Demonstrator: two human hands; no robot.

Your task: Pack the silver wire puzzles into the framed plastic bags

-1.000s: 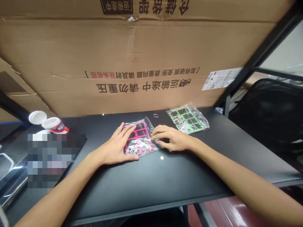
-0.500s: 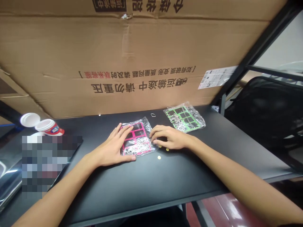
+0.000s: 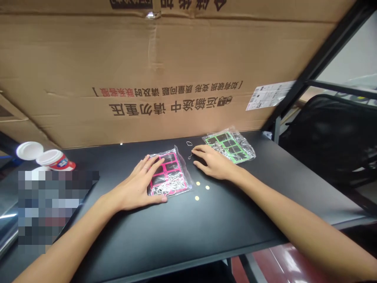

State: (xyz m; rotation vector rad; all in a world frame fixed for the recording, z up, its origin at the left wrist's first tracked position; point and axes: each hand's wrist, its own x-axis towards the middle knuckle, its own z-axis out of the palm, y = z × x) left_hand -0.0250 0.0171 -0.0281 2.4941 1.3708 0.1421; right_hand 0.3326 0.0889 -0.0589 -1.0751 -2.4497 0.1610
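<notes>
My left hand (image 3: 132, 184) lies with spread fingers on a clear plastic bag (image 3: 182, 173). Inside it are a pink-framed grid sheet (image 3: 164, 172) and a tangle of silvery wire hooks or rings (image 3: 171, 184). To the right, my right hand (image 3: 213, 162) rests low over the table, its fingers bent and the thumb apart from them. A small metal hook (image 3: 190, 156) sits at its fingertips, seemingly touched by one of them. Just beyond this hand, partly covered by it, is a second clear bag with a green-framed grid (image 3: 235, 149) and similar metal pieces.
Several small items dot the black table (image 3: 176, 232): pale yellow discs (image 3: 207, 187) and a thin square outline (image 3: 189, 143). At left stand an opened red-and-white tub (image 3: 60, 160) and a blurred-out patch (image 3: 53, 208). A large cardboard sheet (image 3: 171, 55) rises behind.
My right hand has moved away from the pink bag's right edge, slightly up and to the right. The yellow discs and a small metal hook now show clearly. My left hand stays on the bag.
</notes>
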